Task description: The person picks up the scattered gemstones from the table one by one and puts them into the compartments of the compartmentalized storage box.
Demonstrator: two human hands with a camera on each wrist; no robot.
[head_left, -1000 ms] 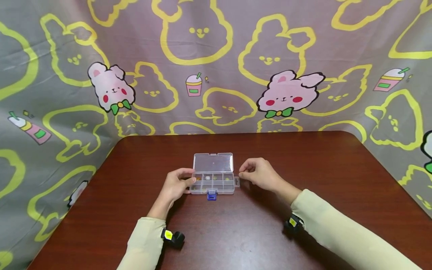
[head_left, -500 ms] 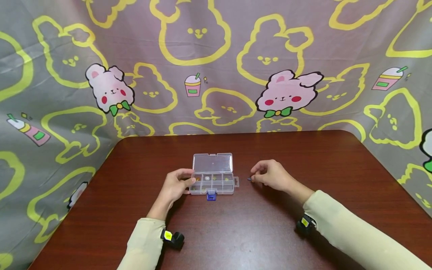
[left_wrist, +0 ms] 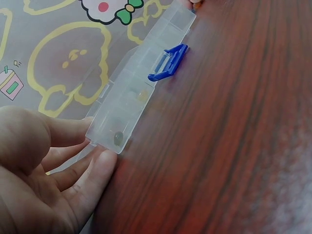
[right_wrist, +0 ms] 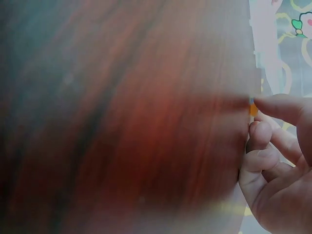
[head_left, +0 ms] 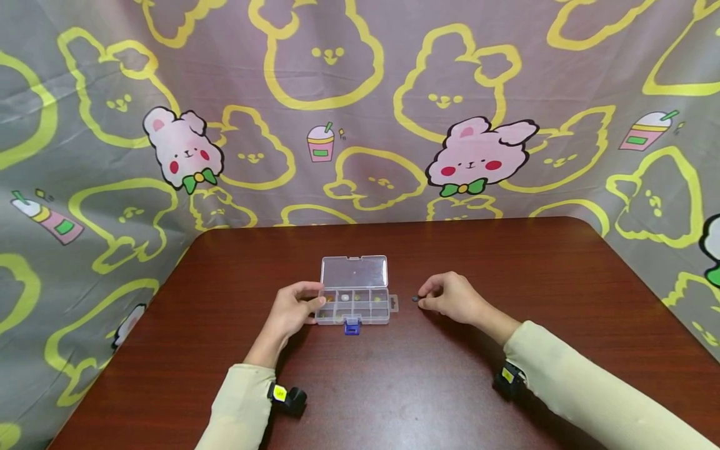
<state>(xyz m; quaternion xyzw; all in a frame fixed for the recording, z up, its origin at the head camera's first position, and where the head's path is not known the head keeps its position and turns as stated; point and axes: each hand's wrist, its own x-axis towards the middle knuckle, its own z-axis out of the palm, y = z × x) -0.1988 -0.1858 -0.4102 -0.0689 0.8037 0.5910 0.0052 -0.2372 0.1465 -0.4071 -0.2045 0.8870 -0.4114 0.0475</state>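
A clear plastic compartment box (head_left: 362,306) lies on the table with its lid raised toward the back. My left hand (head_left: 294,306) holds the box by its left end, thumb on one side and fingers on the other, as the left wrist view shows. Right of the box, my right hand (head_left: 454,299) pinches a tiny piece (head_left: 415,299) between thumb and fingertip, low over the table. That piece looks dark bluish in the head view; an orange part (right_wrist: 253,109) shows in the right wrist view. Its kind is too small to tell.
Several small pieces sit in the compartments, among them a white one (head_left: 345,297) and a dark green oval one (left_wrist: 118,138). A blue latch (head_left: 352,327) hangs at the box's front. A patterned curtain (head_left: 360,125) borders the brown table (head_left: 360,387).
My right hand has moved right, away from the box's hanging tab, and the tiny dark piece has come into view at its fingertips. The left hand keeps its hold on the box.
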